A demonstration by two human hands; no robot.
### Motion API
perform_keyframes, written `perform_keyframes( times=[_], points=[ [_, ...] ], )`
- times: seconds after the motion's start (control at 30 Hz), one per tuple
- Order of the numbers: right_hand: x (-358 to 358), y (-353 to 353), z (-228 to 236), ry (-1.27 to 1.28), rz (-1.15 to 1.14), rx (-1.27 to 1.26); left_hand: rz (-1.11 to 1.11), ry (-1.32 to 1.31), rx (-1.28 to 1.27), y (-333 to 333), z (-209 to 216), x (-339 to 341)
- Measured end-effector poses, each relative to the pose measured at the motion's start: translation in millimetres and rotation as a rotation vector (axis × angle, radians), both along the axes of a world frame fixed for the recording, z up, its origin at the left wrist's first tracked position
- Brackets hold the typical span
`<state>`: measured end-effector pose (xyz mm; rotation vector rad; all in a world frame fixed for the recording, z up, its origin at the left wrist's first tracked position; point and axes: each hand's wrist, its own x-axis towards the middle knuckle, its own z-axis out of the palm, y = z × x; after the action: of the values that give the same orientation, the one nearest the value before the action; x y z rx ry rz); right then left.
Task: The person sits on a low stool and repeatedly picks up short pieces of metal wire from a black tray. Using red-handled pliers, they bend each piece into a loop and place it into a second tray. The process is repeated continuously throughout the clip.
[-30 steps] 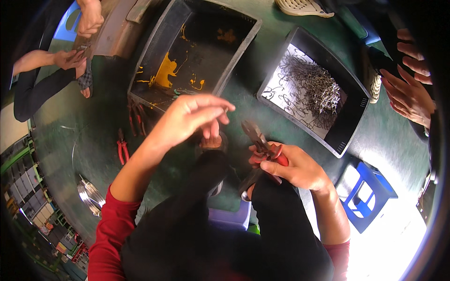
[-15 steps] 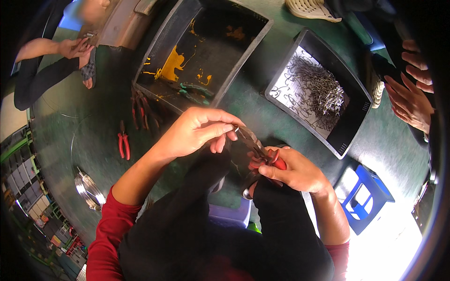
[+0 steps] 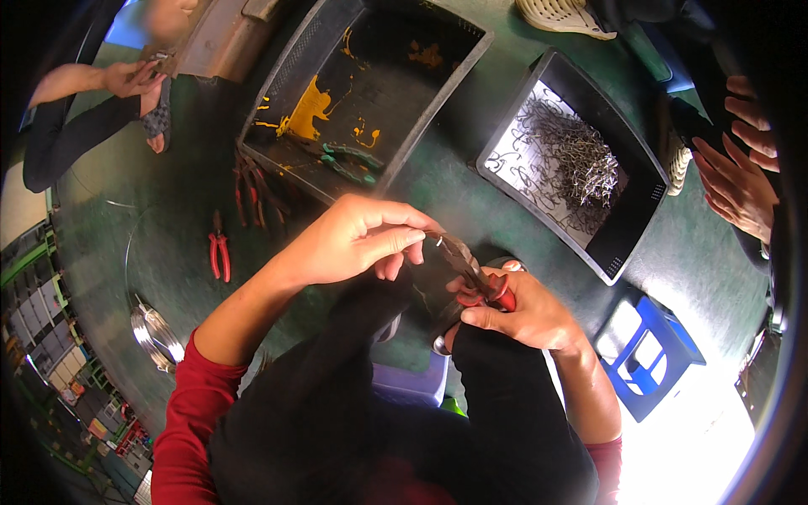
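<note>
My right hand is wrapped round the red grips of a pair of pliers, whose dark jaws point up and left. At the jaws shows a small shiny piece of wire. My left hand is closed in a pinch at that end, thumb against forefinger, on the wire piece; its shape is mostly hidden by the fingers and jaws. Both hands are above my knees.
A black crate with yellow stains holds green-handled pliers. Another black bin holds many bent wire hooks. Red-handled pliers, a wire coil and a blue stool stand around. Other people's hands show left and right.
The plier jaws and my left fingertips have shifted slightly apart, with more of the shiny wire showing at the jaws. The grips sit a little lower in my right hand.
</note>
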<state>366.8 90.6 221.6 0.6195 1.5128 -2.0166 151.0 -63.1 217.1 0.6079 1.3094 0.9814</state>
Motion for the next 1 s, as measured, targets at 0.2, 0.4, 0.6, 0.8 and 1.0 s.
perform_keyframes(
  times=[0.2, 0.4, 0.6, 0.8, 1.0],
  points=[
    [13, -20, -1, -0.059, -0.141, -0.021, -0.204, 0.246, 0.111, 2, 10, 5],
    [23, -28, 2, -0.078, -0.103, 0.263, -0.219, 0.376, 0.199, 4, 12, 18],
    [23, -29, 5, -0.118, -0.115, 0.375, -0.13, 0.461, 0.291, 1, 8, 32],
    [23, -30, 5, -0.084, -0.128, 0.472, -0.057, 0.498, 0.333, -2, 4, 42],
    [22, -32, 1, -0.049, -0.157, 0.525, 0.025, 0.493, 0.29, -2, 2, 52]
  ],
)
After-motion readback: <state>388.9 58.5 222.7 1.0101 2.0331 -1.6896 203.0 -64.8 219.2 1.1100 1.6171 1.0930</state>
